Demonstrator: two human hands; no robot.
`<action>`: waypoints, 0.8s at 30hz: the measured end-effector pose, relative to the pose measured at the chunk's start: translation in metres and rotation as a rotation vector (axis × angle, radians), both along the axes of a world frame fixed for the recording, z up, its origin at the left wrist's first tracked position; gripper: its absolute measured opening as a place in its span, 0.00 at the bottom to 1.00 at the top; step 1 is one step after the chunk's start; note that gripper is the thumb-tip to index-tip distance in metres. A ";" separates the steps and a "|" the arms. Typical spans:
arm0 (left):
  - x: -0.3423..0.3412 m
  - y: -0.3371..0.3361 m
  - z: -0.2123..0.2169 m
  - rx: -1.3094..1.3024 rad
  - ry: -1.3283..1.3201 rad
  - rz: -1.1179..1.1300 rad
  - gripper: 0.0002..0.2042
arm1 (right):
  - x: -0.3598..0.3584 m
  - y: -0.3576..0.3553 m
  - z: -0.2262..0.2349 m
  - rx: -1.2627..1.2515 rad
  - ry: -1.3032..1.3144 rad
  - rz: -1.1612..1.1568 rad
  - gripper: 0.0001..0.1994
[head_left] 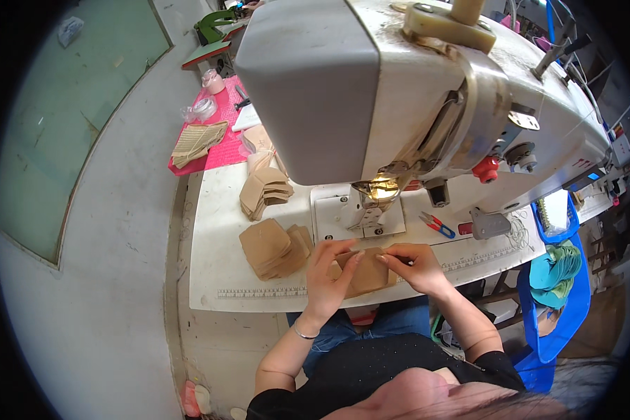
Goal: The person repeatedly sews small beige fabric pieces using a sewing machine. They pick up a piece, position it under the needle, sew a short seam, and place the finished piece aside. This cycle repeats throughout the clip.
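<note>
Just in front of the sewing machine [374,210], a tan cut piece [368,274] is held between my two hands at the table's near edge. My left hand [327,280] is closed on its left side, thumb along the top. Thumb and fingers of my right hand [414,267] pinch its upper right edge. To the left of my left hand lies a stack of similar tan pieces [264,246]. Behind that stands another bundle of tan pieces [264,190]. Whether the held piece has one layer or more, I cannot tell.
Red-and-blue thread snips [437,225] lie right of the needle plate, near loose thread [516,234]. A ruler strip [259,293] runs along the front edge. Blue bins [574,318] with teal pieces [556,269] stand at the right. A pink cloth [224,115] lies back left.
</note>
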State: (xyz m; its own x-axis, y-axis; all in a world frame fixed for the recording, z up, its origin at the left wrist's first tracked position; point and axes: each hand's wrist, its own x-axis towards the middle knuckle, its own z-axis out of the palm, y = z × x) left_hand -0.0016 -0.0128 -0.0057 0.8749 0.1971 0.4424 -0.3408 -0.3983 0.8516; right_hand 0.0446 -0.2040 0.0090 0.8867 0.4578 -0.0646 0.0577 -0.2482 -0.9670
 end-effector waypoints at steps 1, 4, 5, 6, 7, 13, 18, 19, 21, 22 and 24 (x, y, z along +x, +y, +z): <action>0.002 -0.003 -0.006 -0.112 0.056 -0.002 0.11 | -0.001 0.000 -0.001 0.009 0.010 -0.005 0.11; 0.010 -0.008 -0.014 -0.464 0.239 -0.097 0.12 | 0.003 0.002 0.004 0.046 0.012 -0.007 0.10; 0.012 -0.009 -0.009 -0.592 0.329 -0.193 0.13 | 0.005 0.003 0.006 0.062 0.011 -0.007 0.10; 0.014 -0.009 -0.004 -0.718 0.420 -0.290 0.13 | 0.007 0.004 0.007 0.077 0.009 -0.005 0.10; 0.018 -0.008 -0.002 -0.650 0.383 -0.270 0.13 | 0.011 0.009 0.004 0.116 -0.060 -0.026 0.10; 0.065 0.009 0.023 -0.522 0.356 -0.215 0.12 | 0.038 0.018 0.035 0.122 0.042 0.034 0.18; 0.092 0.024 0.036 -0.649 0.365 -0.373 0.13 | 0.041 0.033 0.033 0.275 0.041 -0.027 0.21; 0.094 0.026 0.040 -0.624 0.397 -0.362 0.13 | 0.041 0.036 0.030 0.312 0.031 -0.046 0.21; 0.100 0.032 0.041 -0.590 0.420 -0.390 0.13 | 0.041 0.043 0.025 0.385 0.010 -0.083 0.21; 0.102 0.033 0.043 -0.577 0.434 -0.408 0.14 | 0.039 0.044 0.026 0.390 0.012 -0.087 0.21; 0.102 0.033 0.049 -0.536 0.424 -0.415 0.15 | 0.037 0.045 0.029 0.399 0.015 -0.098 0.21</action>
